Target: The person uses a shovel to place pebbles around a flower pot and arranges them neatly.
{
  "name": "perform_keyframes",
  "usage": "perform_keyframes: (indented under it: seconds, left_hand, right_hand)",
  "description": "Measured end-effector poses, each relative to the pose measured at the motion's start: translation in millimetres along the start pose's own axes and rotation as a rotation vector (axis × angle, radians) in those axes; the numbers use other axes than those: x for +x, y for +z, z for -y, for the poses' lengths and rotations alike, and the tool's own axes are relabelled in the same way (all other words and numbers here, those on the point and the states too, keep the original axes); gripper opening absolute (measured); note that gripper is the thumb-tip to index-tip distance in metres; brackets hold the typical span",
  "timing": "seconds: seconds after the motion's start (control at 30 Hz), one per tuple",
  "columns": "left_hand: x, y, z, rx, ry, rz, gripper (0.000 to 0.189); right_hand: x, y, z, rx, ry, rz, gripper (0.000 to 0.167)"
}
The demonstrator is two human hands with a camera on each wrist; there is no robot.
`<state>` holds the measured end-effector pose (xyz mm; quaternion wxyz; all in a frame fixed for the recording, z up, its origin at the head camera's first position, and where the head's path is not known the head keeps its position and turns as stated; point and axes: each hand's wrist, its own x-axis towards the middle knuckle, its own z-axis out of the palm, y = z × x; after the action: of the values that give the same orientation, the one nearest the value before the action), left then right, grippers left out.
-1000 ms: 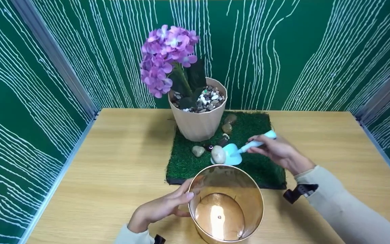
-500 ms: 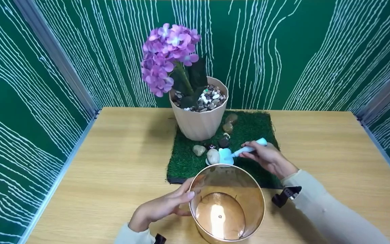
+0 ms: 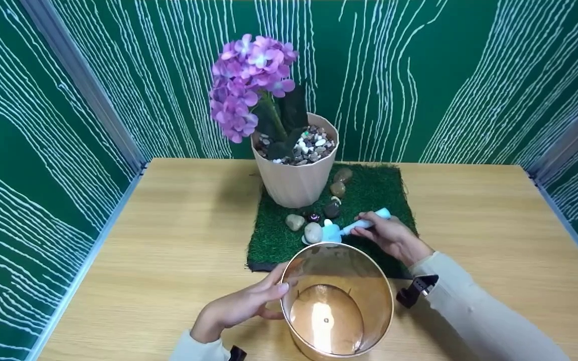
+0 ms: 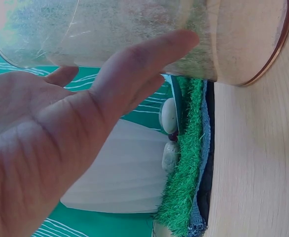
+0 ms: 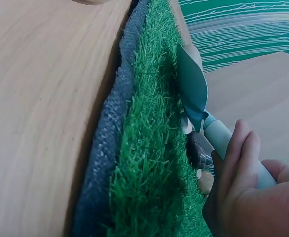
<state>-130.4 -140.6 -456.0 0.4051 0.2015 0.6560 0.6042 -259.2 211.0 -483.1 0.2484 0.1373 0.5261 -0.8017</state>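
My right hand (image 3: 392, 235) grips the handle of a light blue toy trowel (image 3: 367, 223) over the green turf mat. A pale rounded stone (image 3: 313, 232) lies on the trowel's blade, which is low over the grass in the right wrist view, its underside (image 5: 191, 81) showing. My left hand (image 3: 246, 306) holds the side of a see-through amber pot (image 3: 336, 326), thumb at the rim. In the left wrist view its fingers reach along the pot wall (image 4: 134, 34). The pot stands upright on the table with nothing in it, and its rim partly hides the trowel blade's near edge.
A beige planter (image 3: 294, 185) with purple flowers (image 3: 251, 82) and pebbles stands on the turf mat (image 3: 379, 190). Several stones lie beside it, among them a grey one (image 3: 295, 222) and a dark one (image 3: 332, 209). Green walls enclose the wooden table (image 3: 183, 225).
My right hand has moved left and slightly nearer, carrying the trowel and the pale stone left across the mat. My left hand and the amber pot have stayed in place.
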Motion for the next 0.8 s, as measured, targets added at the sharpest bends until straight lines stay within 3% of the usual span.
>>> perform_keyframes:
  seconds: [0.53, 0.8]
  left_hand:
    - [-1.0, 0.3, 0.9, -0.001, -0.013, -0.013, 0.093]
    - [0.4, 2.4, 1.0, -0.012, 0.027, -0.001, 0.083]
  right_hand:
    - [6.4, 3.2, -3.0, 0.051, 0.028, -0.024, 0.037]
    - [3.9, 0.8, -4.6, 0.061, 0.03, -0.018, 0.041]
